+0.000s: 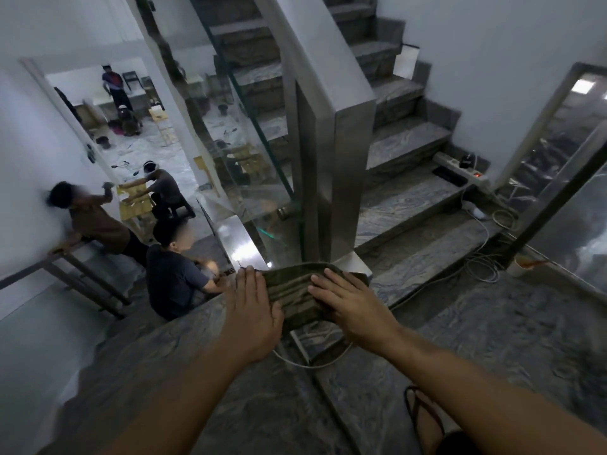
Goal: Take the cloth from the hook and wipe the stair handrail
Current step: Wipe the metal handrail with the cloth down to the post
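Observation:
A folded olive-green cloth (pixel 295 292) lies flat over the end of the steel stair handrail (pixel 244 241), just in front of the tall steel newel post (pixel 341 178). My left hand (pixel 253 310) presses flat on the cloth's left edge, fingers straight and together. My right hand (pixel 348 303) lies palm down on the cloth's right part, fingers spread. The rail's top under the cloth is hidden. No hook is in view.
Marble stairs (pixel 407 205) rise ahead to the right, with a power strip (pixel 460 165) and white cables (pixel 483 257) on the lower steps. A glass balustrade (pixel 249 133) runs up on the left. Several people (pixel 177 277) sit or stand below left. A paper cup (pixel 519 266) stands at right.

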